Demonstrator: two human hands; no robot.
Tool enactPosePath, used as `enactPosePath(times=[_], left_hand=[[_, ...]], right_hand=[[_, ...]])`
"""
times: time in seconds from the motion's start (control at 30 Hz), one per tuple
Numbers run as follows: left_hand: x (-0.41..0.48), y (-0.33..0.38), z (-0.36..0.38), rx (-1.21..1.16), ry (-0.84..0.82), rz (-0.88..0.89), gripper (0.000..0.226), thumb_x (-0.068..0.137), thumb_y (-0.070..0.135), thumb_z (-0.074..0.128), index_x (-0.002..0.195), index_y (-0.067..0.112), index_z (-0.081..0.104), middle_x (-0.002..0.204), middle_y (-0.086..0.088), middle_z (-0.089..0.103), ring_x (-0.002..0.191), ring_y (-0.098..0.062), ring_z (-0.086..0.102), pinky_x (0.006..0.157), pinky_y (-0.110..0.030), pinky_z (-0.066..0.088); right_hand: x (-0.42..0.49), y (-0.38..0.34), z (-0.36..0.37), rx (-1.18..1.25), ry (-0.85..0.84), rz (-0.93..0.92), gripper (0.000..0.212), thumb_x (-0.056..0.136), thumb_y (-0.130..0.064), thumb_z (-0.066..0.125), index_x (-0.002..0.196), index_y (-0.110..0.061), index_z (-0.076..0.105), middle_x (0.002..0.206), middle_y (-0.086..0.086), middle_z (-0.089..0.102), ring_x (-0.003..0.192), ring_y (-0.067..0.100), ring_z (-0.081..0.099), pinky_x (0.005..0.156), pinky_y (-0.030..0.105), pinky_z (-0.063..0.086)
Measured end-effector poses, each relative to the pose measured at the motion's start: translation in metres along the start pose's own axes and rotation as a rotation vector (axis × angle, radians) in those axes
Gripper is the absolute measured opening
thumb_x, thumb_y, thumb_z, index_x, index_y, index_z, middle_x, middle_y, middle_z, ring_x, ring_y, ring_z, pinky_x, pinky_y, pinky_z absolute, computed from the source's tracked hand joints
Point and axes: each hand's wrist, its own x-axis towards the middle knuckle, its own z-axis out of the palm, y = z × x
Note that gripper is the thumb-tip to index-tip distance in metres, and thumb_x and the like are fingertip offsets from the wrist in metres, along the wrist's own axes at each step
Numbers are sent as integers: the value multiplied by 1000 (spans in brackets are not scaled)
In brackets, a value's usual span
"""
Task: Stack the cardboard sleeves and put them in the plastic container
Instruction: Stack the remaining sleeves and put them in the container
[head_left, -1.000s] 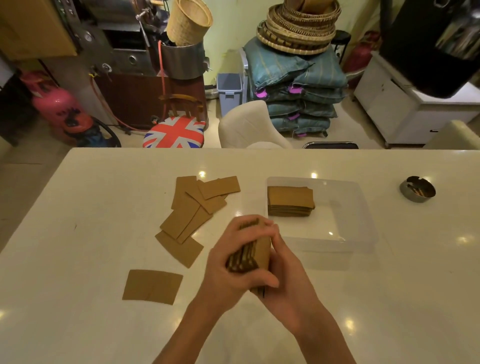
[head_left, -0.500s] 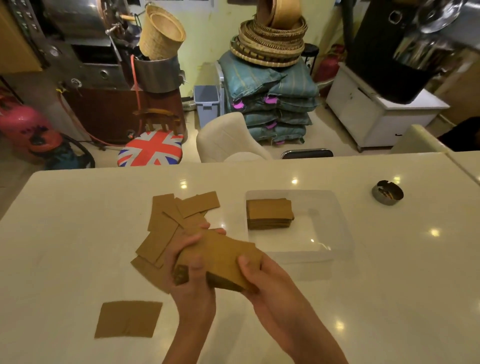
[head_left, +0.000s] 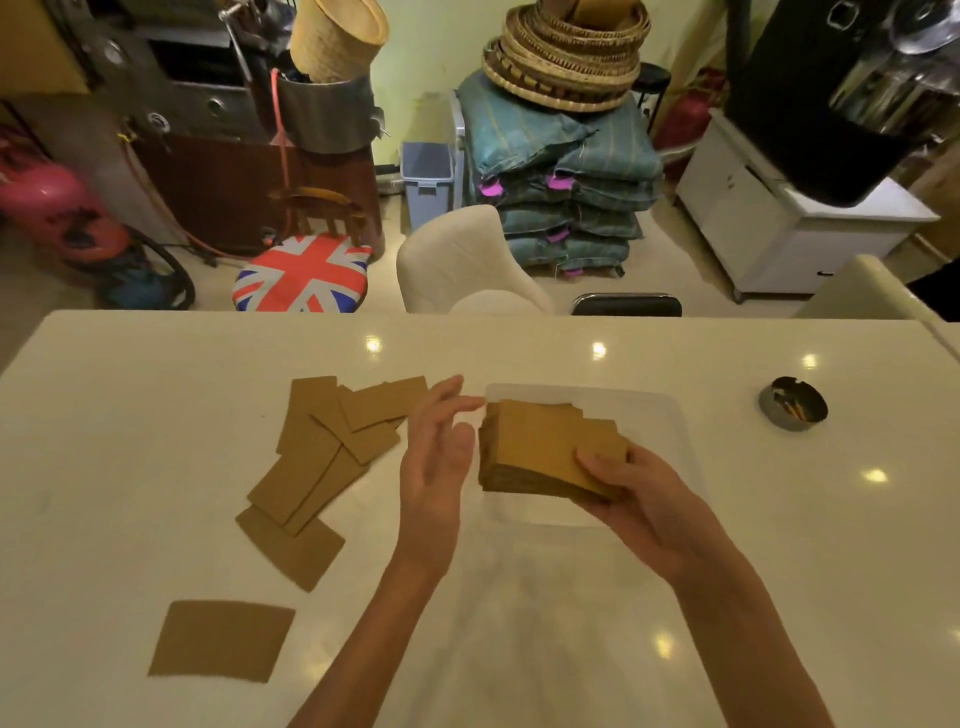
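My right hand (head_left: 641, 499) grips a thick stack of brown cardboard sleeves (head_left: 540, 449) by its near right corner, holding it flat over the clear plastic container (head_left: 660, 415). The earlier stack inside the container is hidden under it. My left hand (head_left: 436, 457) is open, fingers spread, just left of the stack and not touching it. Several loose sleeves (head_left: 332, 447) lie overlapped on the white table left of the container. A single sleeve (head_left: 223, 642) lies alone near the front left.
A small metal ashtray (head_left: 793, 404) sits at the table's right. Beyond the far table edge (head_left: 467, 318) stand a white chair (head_left: 462, 265) and a flag-patterned stool (head_left: 304, 275). Sacks, baskets and machines fill the room behind.
The stack went from both hands, held in front of me, rightward over the container. My left hand let go and opened; only the right hand holds it now.
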Motion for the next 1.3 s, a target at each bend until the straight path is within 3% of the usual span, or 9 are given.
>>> enactPosePath(times=[0.07,0.17,0.27,0.4,0.53,0.67,0.93,1.17,1.3], left_hand=[[6,-11,-6,62,12,-93,42,92,38,56,132,27,52,140,14,51,133,-2,43,114,-30,37],[8,-29,-8,182,-159,-231,61,86,34,58,143,33,37,146,18,40,135,6,35,119,-35,29],[1,-39,3,229,-313,-301,75,81,36,61,146,40,24,143,24,26,132,15,26,112,-22,34],[-7,-52,12,260,-258,-277,84,86,-11,54,147,36,21,143,15,23,132,14,24,100,-7,38],[-11,-56,16,277,-207,-261,78,77,-5,47,146,27,27,145,4,26,137,5,24,111,-12,31],[-12,-54,19,269,-165,-248,83,69,-2,42,145,27,25,143,3,27,134,9,27,106,-6,30],[-14,-61,24,337,-119,-201,81,77,-12,50,145,25,27,144,2,28,133,7,28,95,-1,35],[-20,-67,30,339,-92,-214,85,82,-11,53,143,40,24,142,12,29,130,10,29,100,-17,46],[-20,-61,24,303,-143,-235,83,89,-7,53,141,48,19,146,15,26,133,10,27,101,-13,43]], right_hand=[[11,2,-17,-168,101,26,47,83,-9,69,128,-5,57,115,7,72,106,23,69,89,35,56],[24,13,-24,-454,226,74,56,81,-14,77,131,-11,52,115,4,67,104,23,67,95,39,53],[36,20,-11,-589,273,95,59,81,-19,77,131,-19,46,110,-2,62,99,18,62,91,37,52],[51,37,5,-781,289,113,62,85,-26,72,136,-18,38,113,-2,53,103,20,56,89,38,52],[58,43,3,-971,289,202,60,84,-32,67,134,-16,38,117,4,58,105,26,60,94,45,52],[58,43,0,-1086,287,279,58,86,-39,64,132,-13,41,122,8,59,109,28,59,93,43,50],[59,48,7,-1273,369,291,47,91,-38,60,123,-6,43,117,12,61,102,28,61,74,31,42],[57,53,3,-1363,394,278,50,93,-52,49,117,-9,53,99,4,59,87,22,57,74,31,43],[48,46,6,-1400,413,272,47,96,-51,45,118,-10,53,110,7,62,95,23,59,76,31,43]])
